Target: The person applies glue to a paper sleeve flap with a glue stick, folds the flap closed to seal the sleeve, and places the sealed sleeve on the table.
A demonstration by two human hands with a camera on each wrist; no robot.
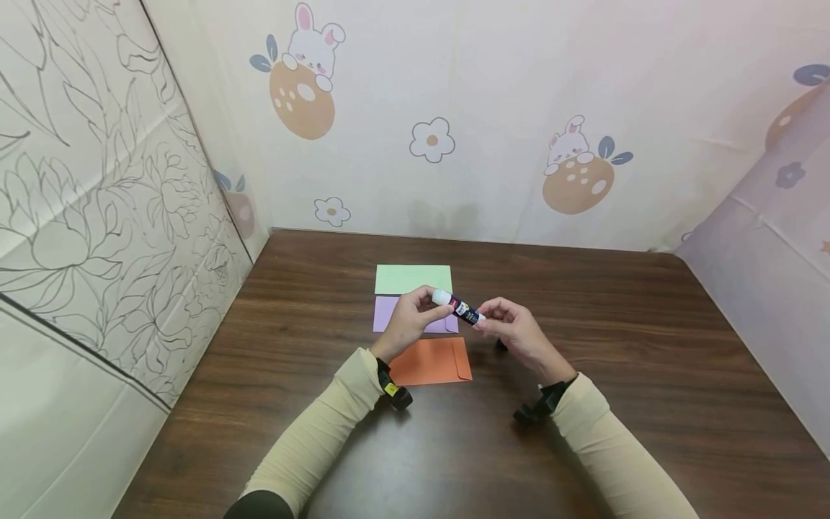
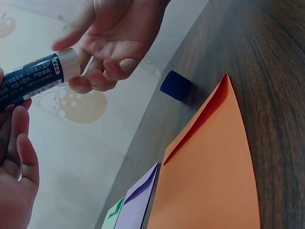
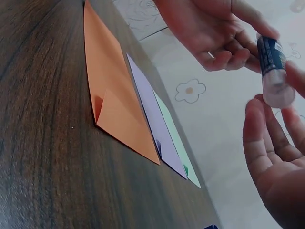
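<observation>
Held up over the table is a glue stick (image 1: pixel 462 308) with a dark blue printed label and pale ends. My left hand (image 1: pixel 408 322) grips its barrel towards the upper left end. At the other end, the thumb and fingers of my right hand (image 1: pixel 516 333) pinch the pale translucent base. The left wrist view shows the label (image 2: pixel 35 78) close up, with the right fingers around the base. A dark blue cap (image 2: pixel 176 86) lies apart on the table, mostly hidden behind the right hand in the head view.
Below the hands, an orange envelope (image 1: pixel 431 362) lies nearest me, partly under the left wrist. Beyond it are a purple envelope (image 1: pixel 384 314) and a green envelope (image 1: pixel 413 279). The brown wooden table (image 1: pixel 648 324) meets patterned wall sheets (image 1: pixel 493 86) at the back and sides.
</observation>
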